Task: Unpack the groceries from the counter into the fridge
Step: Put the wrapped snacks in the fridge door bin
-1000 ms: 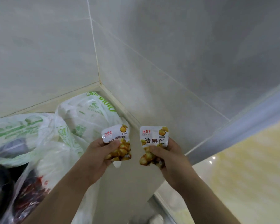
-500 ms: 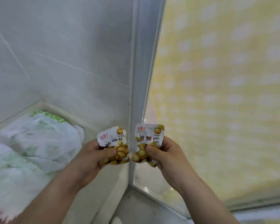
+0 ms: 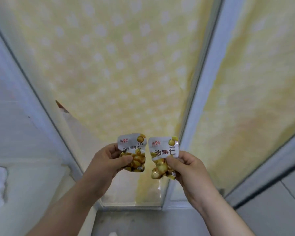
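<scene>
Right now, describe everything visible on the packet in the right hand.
The right-hand packet is a small crinkled pouch, glossy like foil or plastic. Upper half white with a red logo, a yellow nut picture in the top corner and dark Chinese characters; lower half shows yellow-brown kernels and a small label at the bottom corner. It is upright, front to the camera. The right hand pinches it, thumb on the front, fingers behind. A narrow gap separates it from the left-hand packet.

A yellow, white-dotted covering (image 3: 126, 57) sits behind a pale upright frame (image 3: 200, 99), with a white wall (image 3: 24, 150) at left.
</scene>
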